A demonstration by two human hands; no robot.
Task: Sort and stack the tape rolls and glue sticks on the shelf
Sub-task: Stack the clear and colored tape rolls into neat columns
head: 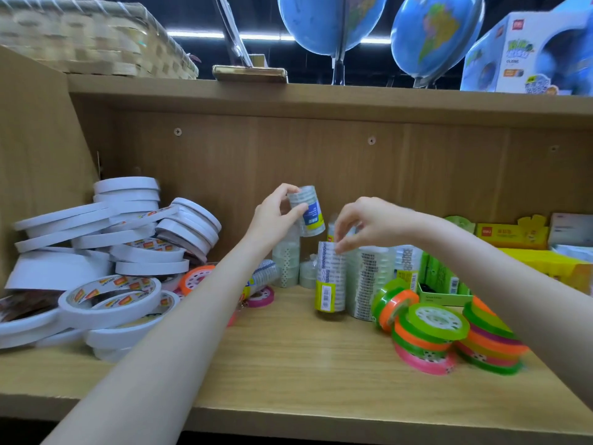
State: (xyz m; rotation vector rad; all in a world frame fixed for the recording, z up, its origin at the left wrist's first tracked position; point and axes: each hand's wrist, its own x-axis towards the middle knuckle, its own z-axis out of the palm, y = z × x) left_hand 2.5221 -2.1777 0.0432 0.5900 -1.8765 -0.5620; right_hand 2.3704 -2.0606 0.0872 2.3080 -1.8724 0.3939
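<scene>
Your left hand (276, 210) grips a clear tape pack (306, 211) raised above the shelf (288, 348); your right hand (362, 221) pinches the upright tape tube (330, 277).

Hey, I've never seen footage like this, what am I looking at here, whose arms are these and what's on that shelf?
This is one picture from a camera worn on a person's head, looking down at their own bare arms. There is no machine. The left hand grips a short wrapped pack of clear tape rolls, lifted above the wooden shelf board. The right hand pinches the top of a tall wrapped tube of clear tape rolls with a yellow label, standing upright. A heap of white tape rolls lies on the left, and stacked green, orange and pink tape rolls on the right.
</scene>
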